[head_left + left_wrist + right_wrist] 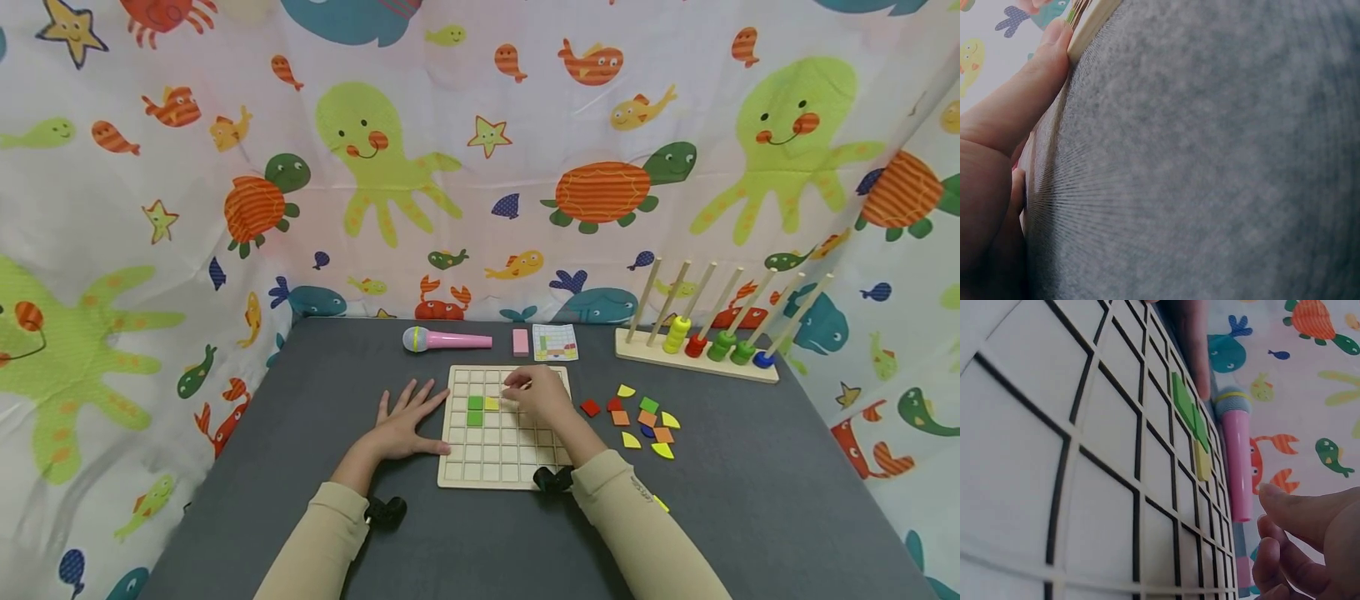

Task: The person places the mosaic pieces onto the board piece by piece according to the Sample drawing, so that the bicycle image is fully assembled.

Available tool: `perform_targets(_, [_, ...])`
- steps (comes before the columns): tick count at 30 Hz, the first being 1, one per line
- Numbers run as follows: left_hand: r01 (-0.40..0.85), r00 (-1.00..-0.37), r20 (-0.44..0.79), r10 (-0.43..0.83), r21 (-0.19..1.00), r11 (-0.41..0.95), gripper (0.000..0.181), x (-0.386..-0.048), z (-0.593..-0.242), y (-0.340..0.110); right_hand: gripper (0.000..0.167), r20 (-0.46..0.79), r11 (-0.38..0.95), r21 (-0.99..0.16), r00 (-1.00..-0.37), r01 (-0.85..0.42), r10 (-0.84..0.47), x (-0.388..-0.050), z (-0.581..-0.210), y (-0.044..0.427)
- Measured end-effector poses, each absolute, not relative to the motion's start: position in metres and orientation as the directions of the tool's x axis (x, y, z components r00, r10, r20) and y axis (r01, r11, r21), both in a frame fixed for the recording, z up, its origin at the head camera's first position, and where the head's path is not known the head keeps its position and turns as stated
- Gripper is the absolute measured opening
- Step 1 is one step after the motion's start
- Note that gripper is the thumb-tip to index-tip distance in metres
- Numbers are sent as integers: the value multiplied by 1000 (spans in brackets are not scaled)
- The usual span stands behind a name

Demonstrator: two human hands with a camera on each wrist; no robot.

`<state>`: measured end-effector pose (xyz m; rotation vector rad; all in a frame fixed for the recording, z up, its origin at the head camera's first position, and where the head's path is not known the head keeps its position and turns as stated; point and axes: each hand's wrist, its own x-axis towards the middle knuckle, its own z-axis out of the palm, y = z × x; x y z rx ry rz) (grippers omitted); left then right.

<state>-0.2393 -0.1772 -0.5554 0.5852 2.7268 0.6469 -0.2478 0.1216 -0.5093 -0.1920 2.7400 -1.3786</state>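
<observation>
A wooden grid board lies on the dark table. Two green tiles sit in its cells, one above the other, and a yellow tile lies to the right of the upper one. My left hand rests on the table with fingers spread, its thumb touching the board's left edge. Above the board, just right of the yellow tile, hovers my right hand. Its thumb and fingers are loosely bent, and nothing shows between them in the right wrist view.
Loose red, orange, green, blue and yellow pieces lie right of the board. Behind it are a pink toy microphone, a pink block and a patterned card. A peg stand with coloured rings stands at the back right.
</observation>
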Motion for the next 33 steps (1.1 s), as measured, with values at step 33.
perform_targets(33, [333,-875,-159,457,487,808,113,-240,-557,-178,23,35,662,-749,-999,-6,31,-226,-488,215])
